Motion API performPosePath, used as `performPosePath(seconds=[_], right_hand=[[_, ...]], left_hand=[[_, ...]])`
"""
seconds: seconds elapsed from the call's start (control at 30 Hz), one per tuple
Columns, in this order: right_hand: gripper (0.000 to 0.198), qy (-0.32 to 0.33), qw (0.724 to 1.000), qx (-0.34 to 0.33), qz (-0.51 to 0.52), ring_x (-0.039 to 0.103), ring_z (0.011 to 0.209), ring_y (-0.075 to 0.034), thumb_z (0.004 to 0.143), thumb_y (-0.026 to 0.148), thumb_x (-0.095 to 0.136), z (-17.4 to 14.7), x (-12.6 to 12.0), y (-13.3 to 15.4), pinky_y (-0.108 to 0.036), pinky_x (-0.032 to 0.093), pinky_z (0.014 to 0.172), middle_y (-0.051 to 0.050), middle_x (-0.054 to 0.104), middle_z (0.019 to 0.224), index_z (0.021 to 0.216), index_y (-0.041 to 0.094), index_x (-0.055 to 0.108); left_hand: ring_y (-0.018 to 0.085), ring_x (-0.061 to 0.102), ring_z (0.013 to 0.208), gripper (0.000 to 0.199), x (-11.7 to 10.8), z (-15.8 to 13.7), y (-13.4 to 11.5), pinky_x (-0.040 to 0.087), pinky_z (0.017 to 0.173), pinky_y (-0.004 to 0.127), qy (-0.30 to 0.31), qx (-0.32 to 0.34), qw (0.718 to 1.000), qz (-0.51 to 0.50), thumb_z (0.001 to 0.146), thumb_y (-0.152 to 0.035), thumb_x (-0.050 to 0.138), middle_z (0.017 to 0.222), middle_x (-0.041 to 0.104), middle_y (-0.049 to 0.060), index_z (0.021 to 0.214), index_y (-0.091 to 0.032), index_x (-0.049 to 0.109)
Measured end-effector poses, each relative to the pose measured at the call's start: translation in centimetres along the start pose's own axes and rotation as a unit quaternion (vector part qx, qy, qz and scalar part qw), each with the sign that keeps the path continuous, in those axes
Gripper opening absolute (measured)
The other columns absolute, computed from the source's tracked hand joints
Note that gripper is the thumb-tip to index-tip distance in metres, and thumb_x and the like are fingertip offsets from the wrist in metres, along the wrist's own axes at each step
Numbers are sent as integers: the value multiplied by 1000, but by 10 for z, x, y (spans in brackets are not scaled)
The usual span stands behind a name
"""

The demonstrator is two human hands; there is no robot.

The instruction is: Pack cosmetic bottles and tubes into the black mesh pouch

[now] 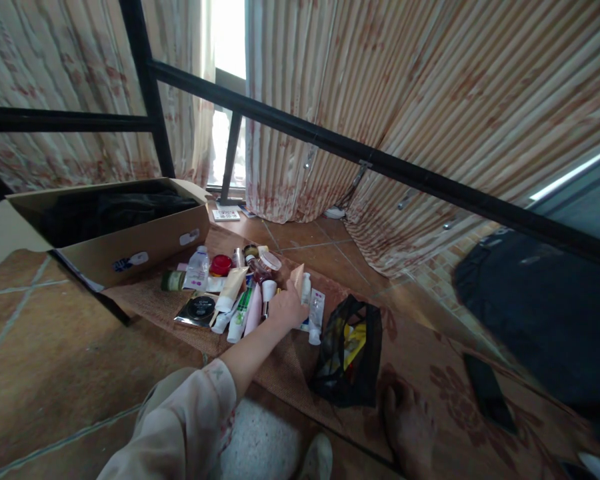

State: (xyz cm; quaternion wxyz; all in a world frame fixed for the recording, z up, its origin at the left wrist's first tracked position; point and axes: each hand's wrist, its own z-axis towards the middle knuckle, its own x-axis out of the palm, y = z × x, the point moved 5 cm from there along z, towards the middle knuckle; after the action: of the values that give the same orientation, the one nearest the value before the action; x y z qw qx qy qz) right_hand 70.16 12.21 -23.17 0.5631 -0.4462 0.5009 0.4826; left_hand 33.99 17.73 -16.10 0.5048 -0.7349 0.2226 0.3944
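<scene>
My left hand [286, 308] reaches in from the lower left over a cluster of toiletries and cosmetics. Its fingers are closed on a peach-coloured tube [298, 273], which points upward. Just right of the hand lie a white tube [306, 288] and a silvery-white tube [316, 319]. Left of it are a pink tube [254, 310], a green-and-white tube [241, 313], a cream tube [231, 290], a black round compact [201, 308], a clear bottle [198, 268] and a red-lidded jar [221, 265]. My right hand is out of view.
The items lie on a brown mat [450, 347]. A black bag [349, 353] with yellow packaging inside stands right of them, and an open cardboard box [140, 250] stands at the left. A phone [490, 393] and a bare foot [413, 423] are at the right. Dark metal bars [290, 127] cross behind.
</scene>
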Motion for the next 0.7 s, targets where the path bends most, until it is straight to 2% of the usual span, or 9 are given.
performPosePath(seconds=[0.1,0.17,0.23,0.27,0.3,0.4,0.47,0.57,0.7], right_hand=[[40,-4,1000,-11,-6,52,109,-32,91,40,32,0,-3,3,-45,39,88,-13,58,121,115,22,58],[41,-12,1000,-13,-10,52,108,-31,91,40,32,-1,-4,4,-45,39,88,-13,58,120,116,21,58],[41,-14,1000,-12,-12,52,108,-31,91,40,32,-1,-4,4,-44,39,88,-13,59,117,116,20,58],[41,-14,1000,-10,-13,52,108,-31,91,40,32,0,-3,3,-44,39,89,-13,59,115,116,20,58],[41,-13,1000,-9,-12,53,108,-31,91,40,31,0,-2,3,-44,38,89,-14,60,114,115,20,59],[41,-15,1000,-10,-1,52,109,-31,91,40,32,1,0,1,-44,38,90,-14,59,116,114,19,59],[41,-17,1000,-14,9,52,110,-30,91,40,32,1,1,1,-44,37,91,-14,59,116,114,20,59],[41,-19,1000,-9,11,52,110,-30,91,40,32,1,1,0,-44,37,91,-14,59,116,113,20,59],[41,-20,1000,-10,5,53,108,-30,90,41,33,2,3,-1,-44,39,89,-14,58,119,114,21,59]], left_hand=[[37,58,110,63,-6,1,2,43,90,46,5,-23,986,-166,71,-37,62,116,61,22,125,-12,41],[33,60,105,59,-10,0,-1,45,85,42,18,-9,967,-252,73,-36,57,115,62,19,126,-13,43],[25,64,93,50,-14,-6,-8,48,75,33,51,29,939,-338,76,-33,47,106,65,13,123,-14,46],[22,65,86,48,-16,-11,-13,48,69,30,77,55,910,-403,75,-30,44,100,66,11,120,-14,49],[20,64,80,48,-17,-17,-19,48,65,27,111,84,862,-488,72,-28,43,94,67,9,117,-13,50],[18,61,70,49,-18,-40,-37,46,59,26,239,138,689,-670,63,-24,49,84,66,7,111,-12,53],[17,61,68,48,-14,-53,-44,48,61,27,298,130,623,-712,61,-22,52,80,66,7,108,-13,53],[17,62,65,45,-3,-63,-48,50,61,28,336,88,578,-739,63,-21,55,77,66,6,107,-13,53],[14,59,57,41,7,-67,-53,46,51,23,343,72,558,-752,69,-28,59,75,65,6,106,-12,55]])
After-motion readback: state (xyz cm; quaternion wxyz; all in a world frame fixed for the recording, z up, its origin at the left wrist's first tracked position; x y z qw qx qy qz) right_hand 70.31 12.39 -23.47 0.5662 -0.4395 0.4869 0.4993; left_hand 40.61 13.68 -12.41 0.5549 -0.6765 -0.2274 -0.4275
